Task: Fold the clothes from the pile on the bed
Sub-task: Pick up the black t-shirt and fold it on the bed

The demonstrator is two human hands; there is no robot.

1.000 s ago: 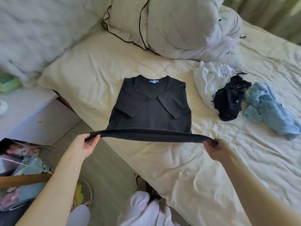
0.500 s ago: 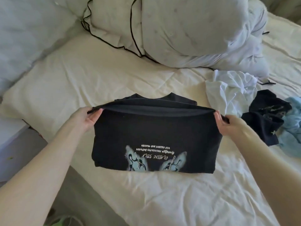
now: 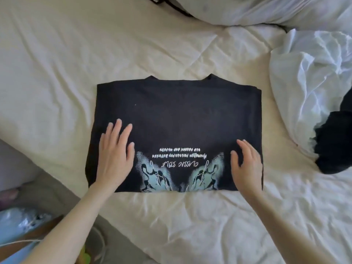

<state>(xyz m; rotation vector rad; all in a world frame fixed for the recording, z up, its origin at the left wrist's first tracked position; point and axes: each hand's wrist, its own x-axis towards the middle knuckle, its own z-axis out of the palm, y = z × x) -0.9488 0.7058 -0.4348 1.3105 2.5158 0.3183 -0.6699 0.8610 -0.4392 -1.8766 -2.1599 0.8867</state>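
Observation:
A black T-shirt (image 3: 177, 115) lies folded into a rectangle on the cream bed sheet (image 3: 57, 63), its pale blue print and upside-down lettering facing up along the near edge. My left hand (image 3: 114, 155) lies flat on the shirt's left part, fingers straight. My right hand (image 3: 246, 164) rests flat on its right part, fingers slightly spread. Neither hand grips the cloth.
A crumpled white garment (image 3: 308, 80) lies at the right, with a black garment (image 3: 335, 143) against its near side. A pale duvet with black piping (image 3: 247, 10) is bunched at the far side. The bed's corner drops to the floor (image 3: 62, 199) at lower left, beside some clutter.
My hands carried the shirt's lower hem up to the collar, laid it down and let go. Both hands have moved back toward me and now rest flat on the folded shirt.

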